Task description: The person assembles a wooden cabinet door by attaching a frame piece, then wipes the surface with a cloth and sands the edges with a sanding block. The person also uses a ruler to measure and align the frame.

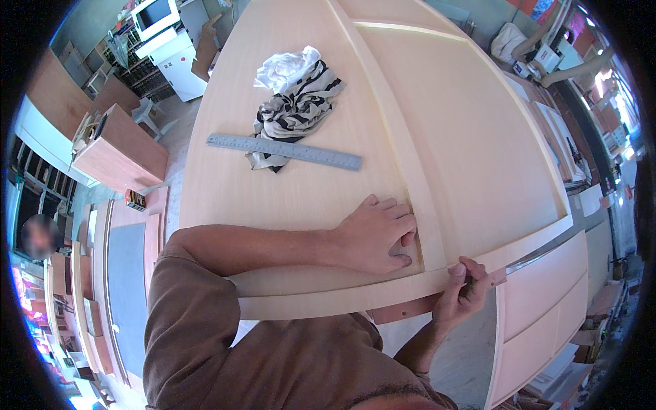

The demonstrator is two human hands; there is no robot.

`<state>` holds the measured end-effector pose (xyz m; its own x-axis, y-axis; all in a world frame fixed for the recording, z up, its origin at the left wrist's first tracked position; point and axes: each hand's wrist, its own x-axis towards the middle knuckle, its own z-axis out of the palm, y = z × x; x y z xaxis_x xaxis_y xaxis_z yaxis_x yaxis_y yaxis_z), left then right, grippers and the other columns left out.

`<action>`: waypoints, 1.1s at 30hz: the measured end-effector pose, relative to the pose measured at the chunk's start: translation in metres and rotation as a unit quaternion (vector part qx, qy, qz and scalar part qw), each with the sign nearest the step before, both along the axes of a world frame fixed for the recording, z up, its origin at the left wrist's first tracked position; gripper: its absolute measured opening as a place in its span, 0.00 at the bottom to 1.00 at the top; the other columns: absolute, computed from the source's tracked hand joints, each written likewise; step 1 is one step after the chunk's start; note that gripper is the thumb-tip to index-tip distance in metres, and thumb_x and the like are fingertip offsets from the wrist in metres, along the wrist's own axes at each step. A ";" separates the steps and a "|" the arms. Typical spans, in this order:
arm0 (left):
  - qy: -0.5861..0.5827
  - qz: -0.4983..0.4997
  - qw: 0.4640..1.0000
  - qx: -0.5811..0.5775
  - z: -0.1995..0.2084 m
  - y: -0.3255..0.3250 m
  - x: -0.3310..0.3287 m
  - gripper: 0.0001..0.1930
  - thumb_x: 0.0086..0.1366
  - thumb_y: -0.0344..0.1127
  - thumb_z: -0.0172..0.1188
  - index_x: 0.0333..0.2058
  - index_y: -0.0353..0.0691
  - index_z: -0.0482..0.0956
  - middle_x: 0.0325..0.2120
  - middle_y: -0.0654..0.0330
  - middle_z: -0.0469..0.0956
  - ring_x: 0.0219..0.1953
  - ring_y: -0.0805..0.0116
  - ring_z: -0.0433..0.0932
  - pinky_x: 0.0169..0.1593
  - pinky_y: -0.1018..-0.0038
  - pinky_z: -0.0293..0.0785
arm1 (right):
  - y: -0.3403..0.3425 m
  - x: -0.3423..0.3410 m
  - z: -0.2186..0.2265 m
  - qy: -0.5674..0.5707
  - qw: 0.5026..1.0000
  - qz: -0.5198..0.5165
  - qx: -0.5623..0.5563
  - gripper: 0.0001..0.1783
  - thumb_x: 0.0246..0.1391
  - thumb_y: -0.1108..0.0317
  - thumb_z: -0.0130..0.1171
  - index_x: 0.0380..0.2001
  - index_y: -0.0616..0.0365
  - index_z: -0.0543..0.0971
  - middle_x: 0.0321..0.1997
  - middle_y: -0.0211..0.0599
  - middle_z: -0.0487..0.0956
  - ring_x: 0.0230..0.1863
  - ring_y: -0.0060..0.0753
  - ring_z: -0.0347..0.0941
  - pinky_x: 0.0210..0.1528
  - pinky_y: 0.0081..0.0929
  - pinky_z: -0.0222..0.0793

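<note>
A large pale wooden panel (225, 184) with raised strips lies in front of me. My left hand (376, 236) rests on it with curled fingers, beside the raised lengthwise strip (410, 154). Whatever the curled fingers may hold is hidden. At the near edge, my right hand (465, 292) is closed around the front strip (342, 292), its thumb uppermost. A grey metal ruler (307, 152) lies beyond my left forearm, partly over a black-and-white striped cloth (297, 106). Behind that cloth is a crumpled white cloth (287, 68).
A brown reddish bar (406, 309) shows beneath the near edge. Pale panels (540, 307) stand at the right. On the left are a wooden cabinet (123, 154), a small box (135, 199) and a white machine (179, 68). Another person's arm (581, 68) shows at the far right.
</note>
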<state>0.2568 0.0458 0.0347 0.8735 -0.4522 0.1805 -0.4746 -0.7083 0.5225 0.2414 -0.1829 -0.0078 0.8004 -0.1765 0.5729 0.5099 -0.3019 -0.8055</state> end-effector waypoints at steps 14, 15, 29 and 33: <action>0.019 0.009 1.000 0.006 -0.004 -0.004 0.003 0.20 0.54 0.49 0.72 0.35 0.44 0.73 0.36 0.59 0.75 0.45 0.54 0.75 0.47 0.55 0.65 | 0.001 -0.002 0.004 0.014 0.999 -0.013 -0.037 0.06 0.62 0.73 0.61 0.39 0.65 0.81 0.32 0.34 0.77 0.31 0.23 0.70 0.33 0.22 0.65; 0.014 0.010 1.000 0.010 -0.004 -0.006 0.003 0.20 0.54 0.49 0.72 0.35 0.44 0.73 0.36 0.58 0.76 0.44 0.54 0.75 0.47 0.55 0.65 | 0.001 -0.003 0.005 0.019 0.999 -0.012 -0.044 0.06 0.62 0.73 0.62 0.39 0.65 0.81 0.32 0.34 0.78 0.30 0.23 0.70 0.34 0.22 0.65; -0.031 0.025 0.999 0.002 -0.006 -0.005 0.013 0.20 0.51 0.49 0.74 0.31 0.40 0.77 0.31 0.54 0.80 0.37 0.51 0.79 0.42 0.57 0.74 | 0.010 0.005 0.000 -0.024 0.998 -0.034 -0.036 0.07 0.62 0.71 0.64 0.39 0.65 0.82 0.33 0.38 0.82 0.35 0.27 0.78 0.41 0.26 0.73; -0.003 0.042 0.999 -0.009 -0.014 -0.023 0.017 0.19 0.53 0.49 0.73 0.30 0.39 0.79 0.29 0.51 0.81 0.34 0.51 0.80 0.40 0.59 0.75 | -0.003 0.003 -0.016 -0.105 0.986 -0.125 0.033 0.09 0.63 0.68 0.64 0.37 0.65 0.82 0.30 0.37 0.80 0.32 0.22 0.73 0.38 0.23 0.72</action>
<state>0.2734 0.0224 0.0203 0.9071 -0.3740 0.1932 -0.4171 -0.7368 0.5321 0.2447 -0.1858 -0.0235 0.5918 -0.3962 0.7020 0.5842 -0.3892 -0.7122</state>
